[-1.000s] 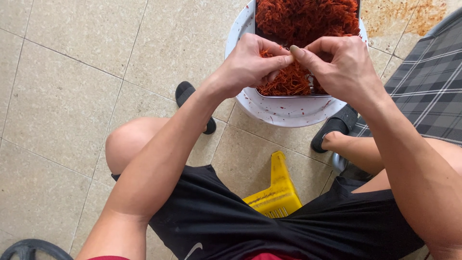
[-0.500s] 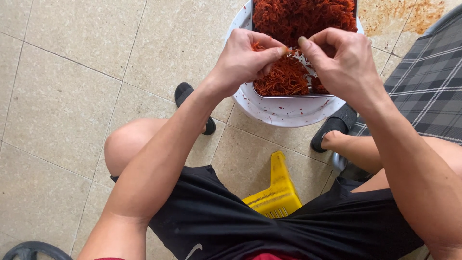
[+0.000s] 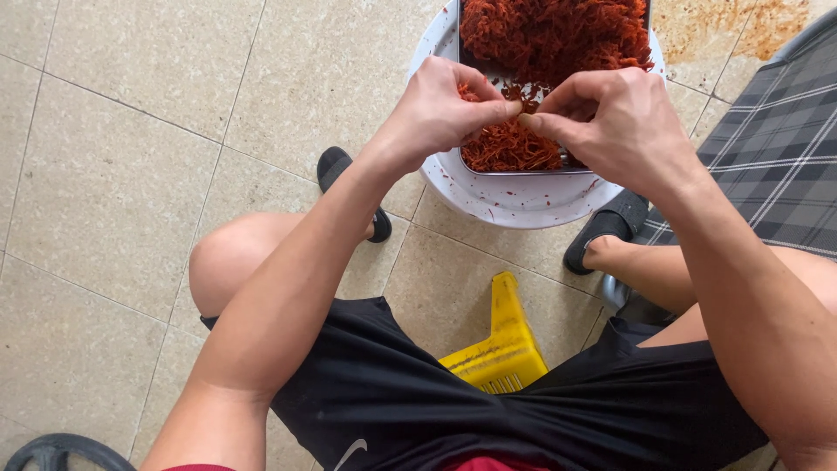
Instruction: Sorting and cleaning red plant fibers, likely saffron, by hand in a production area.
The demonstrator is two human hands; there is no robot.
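two hands meet over the metal tray (image 3: pixel 523 170), fingertips pressed together thumb to thumb. my left hand (image 3: pixel 445 109) curls in from the left, thumb and forefinger pinching a small bit of the red shredded stuff (image 3: pixel 558 35); my right hand (image 3: pixel 615 118) mirrors it from the right, its thumb and forefinger closed on the same little piece at the point where the hands touch. the piece itself is too small for me to make out more than a red fleck between the fingertips.

the red shreds fill the far part of the tray in a thick heap, and a smaller loose clump (image 3: pixel 510 148) lies in the near part, right under my hands. the tray sits inside a white round basin (image 3: pixel 514 205) whose near rim is speckled with red. the basin stands on the beige tiled floor (image 3: pixel 113 174), and there are reddish stains (image 3: pixel 741 30) on the tiles beyond it, to the right.

i sit low on a yellow plastic stool (image 3: pixel 501 349) that shows between my thighs, in black shorts (image 3: pixel 418 392). my feet are in black slippers, one (image 3: pixel 344 179) left of the basin, the other (image 3: pixel 606 227) just beside its near right edge. a grey checked cloth (image 3: pixel 776 148) covers the right side of the view
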